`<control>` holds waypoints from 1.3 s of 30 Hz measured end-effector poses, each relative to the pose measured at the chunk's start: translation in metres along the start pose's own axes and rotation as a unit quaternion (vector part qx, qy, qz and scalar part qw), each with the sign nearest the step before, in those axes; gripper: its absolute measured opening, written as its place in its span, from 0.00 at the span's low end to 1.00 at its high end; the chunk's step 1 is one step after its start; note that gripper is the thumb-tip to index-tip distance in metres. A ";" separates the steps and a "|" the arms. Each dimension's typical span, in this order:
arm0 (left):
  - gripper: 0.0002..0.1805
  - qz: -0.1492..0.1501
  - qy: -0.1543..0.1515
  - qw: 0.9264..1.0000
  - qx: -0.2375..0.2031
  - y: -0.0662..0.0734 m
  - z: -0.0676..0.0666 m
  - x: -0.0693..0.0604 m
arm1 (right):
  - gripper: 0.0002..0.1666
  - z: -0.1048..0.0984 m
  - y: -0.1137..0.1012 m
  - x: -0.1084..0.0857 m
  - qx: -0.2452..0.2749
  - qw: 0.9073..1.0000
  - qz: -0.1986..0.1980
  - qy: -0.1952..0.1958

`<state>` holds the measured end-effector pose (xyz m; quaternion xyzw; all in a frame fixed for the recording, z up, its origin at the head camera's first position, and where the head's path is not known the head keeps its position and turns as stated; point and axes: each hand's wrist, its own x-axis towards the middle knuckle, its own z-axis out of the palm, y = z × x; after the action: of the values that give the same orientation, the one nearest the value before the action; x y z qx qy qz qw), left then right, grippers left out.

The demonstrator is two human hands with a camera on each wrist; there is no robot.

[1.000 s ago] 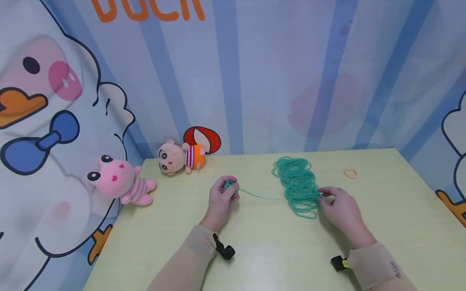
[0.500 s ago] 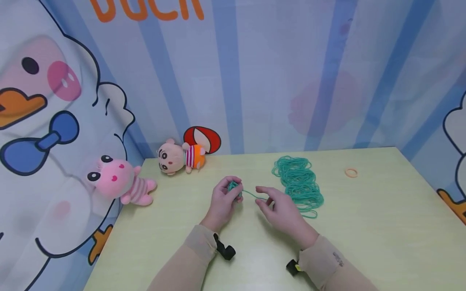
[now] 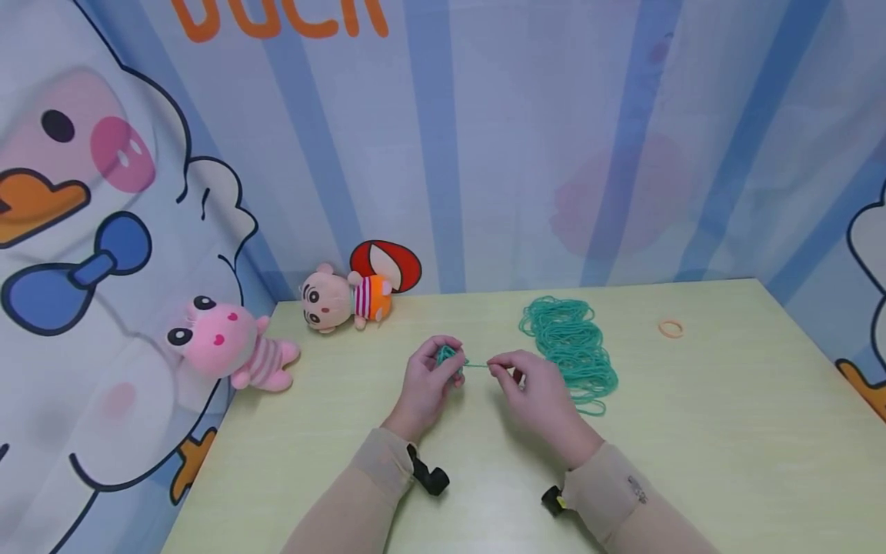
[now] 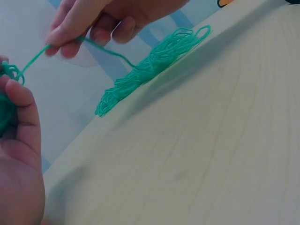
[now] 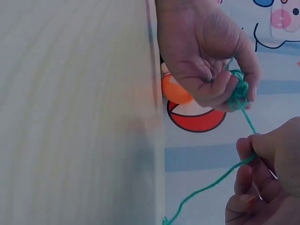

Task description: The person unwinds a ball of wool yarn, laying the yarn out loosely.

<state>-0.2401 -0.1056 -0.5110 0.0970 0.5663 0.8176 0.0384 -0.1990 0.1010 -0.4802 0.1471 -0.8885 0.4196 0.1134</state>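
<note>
My left hand [image 3: 425,381] grips a small ball of green yarn [image 3: 446,355], its fingers curled round it. A single strand runs from the ball to my right hand [image 3: 536,396], which pinches it between thumb and index finger. In the right wrist view that yarn strand [image 5: 206,188] bends at the pinch and trails down to the tabletop. A loose pile of green yarn [image 3: 571,342] lies just behind the right hand, its loops spread lengthwise. The left wrist view shows the strand joining the yarn pile [image 4: 150,65]. Part of the ball is hidden by the left fingers.
A pink plush toy [image 3: 231,346] lies at the table's left edge. Another plush toy [image 3: 346,298] in orange and stripes lies near the back edge. An orange ring [image 3: 671,329] rests right of the pile. A printed curtain [image 3: 512,154] hangs behind the table [image 3: 727,400].
My right hand has come left from the pile's right side to near the left hand and now pinches the strand, which is pulled straight. The left hand has shifted slightly right.
</note>
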 end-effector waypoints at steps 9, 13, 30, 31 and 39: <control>0.07 0.004 0.005 1.000 -0.011 -0.003 -0.002 0.001 | 0.11 -0.045 0.028 -0.013 -0.002 0.999 0.016 0.048; 0.08 0.003 0.015 1.000 -0.016 -0.001 -0.002 0.000 | 0.11 -0.061 0.042 -0.019 -0.011 0.997 0.036 0.064; 0.10 0.021 0.003 0.999 -0.027 0.001 -0.001 -0.002 | 0.17 -0.103 0.083 -0.032 -0.074 0.985 0.125 0.091; 0.10 0.023 0.005 0.999 -0.025 0.001 -0.001 -0.001 | 0.17 -0.104 0.084 -0.032 -0.080 0.984 0.135 0.086; 0.10 0.027 0.029 0.999 -0.002 0.000 0.000 0.001 | 0.19 -0.108 0.091 -0.032 -0.121 0.974 0.191 -0.017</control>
<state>-0.2406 -0.1056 -0.5105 0.0891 0.5625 0.8220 -0.0001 -0.1929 0.2458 -0.4883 -0.0329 -0.9460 0.3207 0.0333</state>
